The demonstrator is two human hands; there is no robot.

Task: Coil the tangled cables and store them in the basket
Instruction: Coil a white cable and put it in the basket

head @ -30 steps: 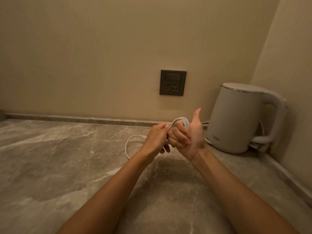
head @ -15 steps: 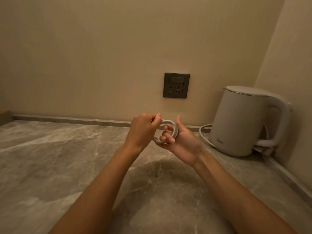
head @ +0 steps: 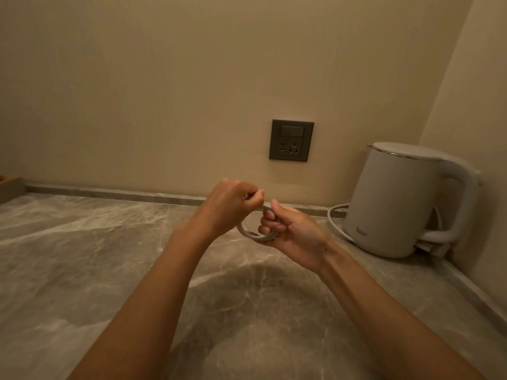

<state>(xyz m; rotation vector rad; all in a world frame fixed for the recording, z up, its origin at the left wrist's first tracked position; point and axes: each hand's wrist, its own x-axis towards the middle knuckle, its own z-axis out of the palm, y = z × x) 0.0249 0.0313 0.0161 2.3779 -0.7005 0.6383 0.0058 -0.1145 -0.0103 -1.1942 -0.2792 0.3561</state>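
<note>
Both hands hold a small coil of white cable [head: 253, 235] above the marble counter [head: 82, 270]. My right hand [head: 290, 233] grips the coil with its fingers curled through the loop. My left hand [head: 230, 204] pinches a strand of the same cable at the top of the coil, right beside the right thumb. Most of the coil is hidden behind the fingers; only its lower arc shows. At the far left edge stands the corner of a box-like container [head: 9, 187], possibly the basket.
A white electric kettle [head: 403, 201] stands in the back right corner, its own white cord [head: 336, 218] looping on the counter beside it. A dark wall socket [head: 291, 140] sits on the back wall above the hands. Walls close the back and right sides.
The loose loop that lay on the counter has been gathered into the coil. Both hands moved left and a little lower, and the view shifted so the container edge appears at left.
</note>
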